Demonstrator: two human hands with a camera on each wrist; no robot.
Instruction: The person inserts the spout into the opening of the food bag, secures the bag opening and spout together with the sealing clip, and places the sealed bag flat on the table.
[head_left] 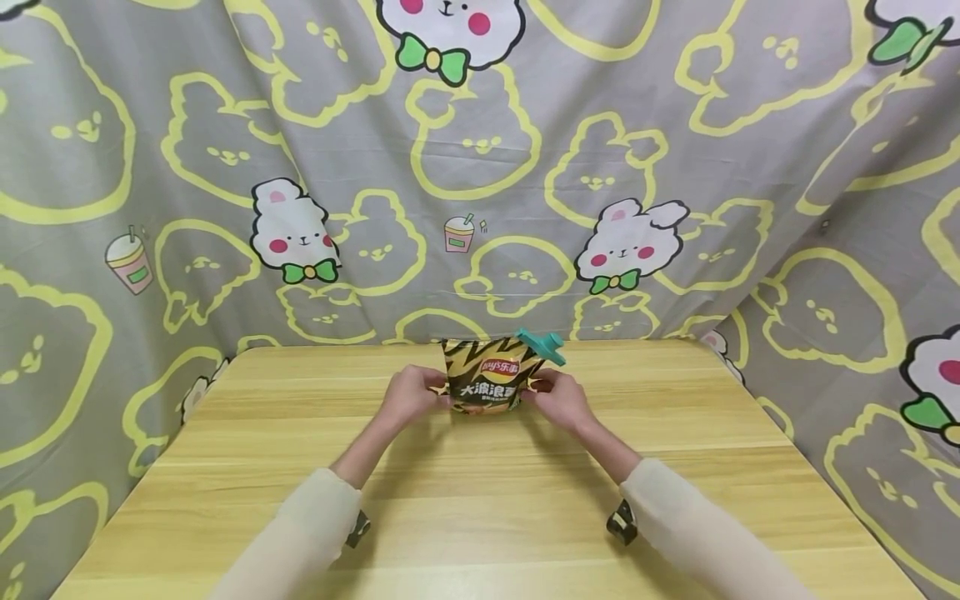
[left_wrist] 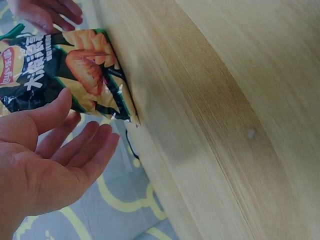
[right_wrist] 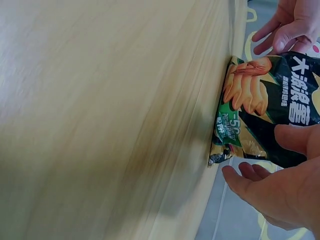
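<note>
A black and yellow Lay's chip bag (head_left: pixel 487 385) stands upright near the table's back edge, its printed front facing me. A teal sealing clip (head_left: pixel 546 347) sits across its top right corner. Beside the bag's left edge is my left hand (head_left: pixel 411 396), thumb toward the front and fingers loosely extended; the left wrist view shows this hand (left_wrist: pixel 55 165) with a gap between thumb and fingers. My right hand (head_left: pixel 558 400) flanks the other edge. In the right wrist view its thumb overlaps the bag's front (right_wrist: pixel 250 95), with relaxed fingers below the edge; firm contact cannot be made out.
The light wooden table (head_left: pixel 480 500) reaches back to a grey curtain (head_left: pixel 480 275) with yellow and white cartoon animals. More curtain hangs along both sides. Small dark devices (head_left: pixel 621 523) are at both wrists, below the cream sleeves (head_left: pixel 690 517).
</note>
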